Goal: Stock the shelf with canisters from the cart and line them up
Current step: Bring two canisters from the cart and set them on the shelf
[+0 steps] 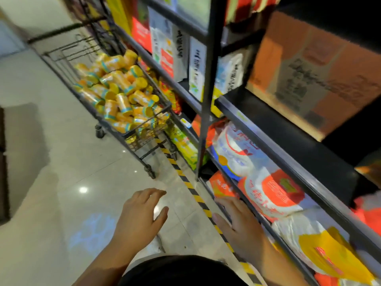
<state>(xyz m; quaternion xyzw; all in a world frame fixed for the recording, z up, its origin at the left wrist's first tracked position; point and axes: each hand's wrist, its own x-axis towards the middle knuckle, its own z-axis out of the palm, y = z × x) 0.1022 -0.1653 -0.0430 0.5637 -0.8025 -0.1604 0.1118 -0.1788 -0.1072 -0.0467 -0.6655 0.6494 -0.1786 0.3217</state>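
The canisters (121,93) lay heaped in the wire cart (144,141), well ahead of both hands and hard against the left end of the shelf (309,153). They were yellow tubes with teal bands and yellow lids. Nearly all lay on their sides, with long axes crossing at mixed angles. Several showed a round lid end towards the camera, while others pointed away or towards the shelving (motion blur hid the print on them).

The left hand (142,217) hung over the tiled floor (61,162), fingers loosely spread and holding nothing. The right hand (241,226) was likewise spread and empty, close by the front rail of a low tier. Whether it touched the rail could not be told.

A black-and-yellow striped tape (193,190) ran along the floor at the foot of the shelving, between the hands and the cart. A dark upright post (208,79) divided the bays. White-and-orange bags (274,195) filled the low tier beside the right hand, and a cardboard box (319,69) sat on the tier above.
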